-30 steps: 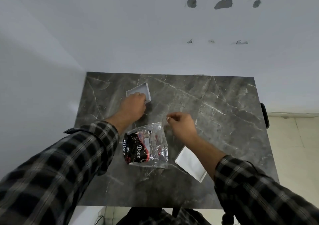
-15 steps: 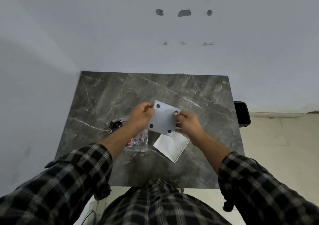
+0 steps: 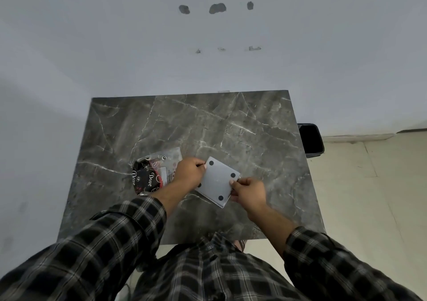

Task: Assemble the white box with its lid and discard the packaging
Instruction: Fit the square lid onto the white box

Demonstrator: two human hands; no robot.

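Observation:
A white square box (image 3: 216, 181) lies upside down low over the dark marble table (image 3: 231, 127), its flat bottom with black round feet facing up. My left hand (image 3: 188, 173) grips its left corner and my right hand (image 3: 248, 191) grips its right corner. The lid is hidden beneath the box; whether they are joined I cannot tell. The clear plastic packaging (image 3: 157, 172) with a black and red label lies on the table just left of my left hand.
A black bin (image 3: 310, 140) stands on the floor past the table's right edge. A white wall runs behind the table. Pale floor tiles (image 3: 369, 196) lie to the right.
The left hand picked the box up from the far left, both hands turned it upside down, and it has come down over where the lid lay.

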